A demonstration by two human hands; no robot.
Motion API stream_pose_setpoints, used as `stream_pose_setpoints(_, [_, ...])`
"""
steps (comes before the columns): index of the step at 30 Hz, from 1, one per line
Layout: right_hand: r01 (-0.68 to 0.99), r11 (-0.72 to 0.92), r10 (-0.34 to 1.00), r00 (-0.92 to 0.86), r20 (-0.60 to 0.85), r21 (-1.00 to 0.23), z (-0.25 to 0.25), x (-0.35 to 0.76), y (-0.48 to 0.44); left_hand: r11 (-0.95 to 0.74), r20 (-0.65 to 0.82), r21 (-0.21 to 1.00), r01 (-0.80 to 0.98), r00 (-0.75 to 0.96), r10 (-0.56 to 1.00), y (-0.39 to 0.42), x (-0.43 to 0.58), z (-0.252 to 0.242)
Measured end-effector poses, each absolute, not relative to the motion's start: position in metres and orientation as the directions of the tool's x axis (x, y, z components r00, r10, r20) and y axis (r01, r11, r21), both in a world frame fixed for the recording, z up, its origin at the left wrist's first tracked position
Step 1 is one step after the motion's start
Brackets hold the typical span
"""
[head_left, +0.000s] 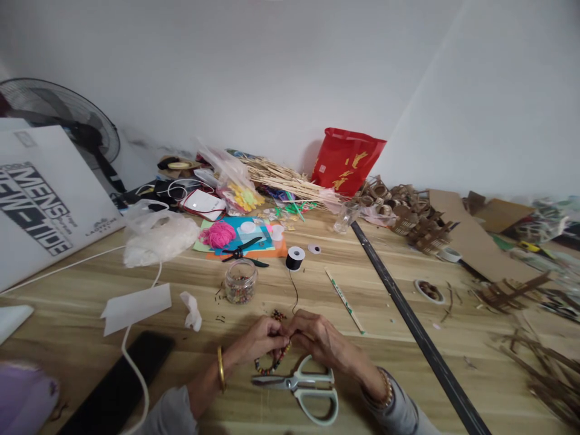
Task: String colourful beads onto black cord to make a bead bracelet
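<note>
My left hand (258, 339) and my right hand (317, 338) meet at the table's near middle, fingers pinched together on a string of coloured beads (272, 364) that curves down below them. A thin black cord (295, 290) runs from my fingers up to a black spool (295, 258). A small heap of loose beads (278, 315) lies just beyond my fingertips. Farther back on the left stands a glass jar of beads (240, 281). Pale-handled scissors (303, 386) lie shut on the table under my wrists.
A black phone (122, 380) and white cable lie near left, with white paper (136, 307) and a crumpled tissue (193, 311). Black pliers (242, 251) rest on coloured sheets beside pink yarn (218, 234). A long black bar (408, 320) crosses diagonally; cardboard scraps clutter the right. A red bag (347, 160) stands behind.
</note>
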State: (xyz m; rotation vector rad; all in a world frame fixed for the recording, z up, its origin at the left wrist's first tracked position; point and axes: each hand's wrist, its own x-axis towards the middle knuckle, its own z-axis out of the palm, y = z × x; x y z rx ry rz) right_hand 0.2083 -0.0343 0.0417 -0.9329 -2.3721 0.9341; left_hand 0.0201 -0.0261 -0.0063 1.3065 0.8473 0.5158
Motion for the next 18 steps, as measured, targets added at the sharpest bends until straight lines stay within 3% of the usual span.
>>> stream_pose_setpoints(10, [0.496,0.607,0.694,-0.712,0.109,-0.621,0.0439,0.2092,-0.0328,0.079,-0.174,0.979,0.186,0.581,0.795,-0.0270,0.0182,-0.0060])
stream_pose_setpoints(18, [0.548,0.618,0.709,-0.698,0.099,-0.565,0.0404,0.2083,-0.0323,0.120,-0.192,0.980,0.158,0.610,0.769,-0.0269,0.0190,-0.0012])
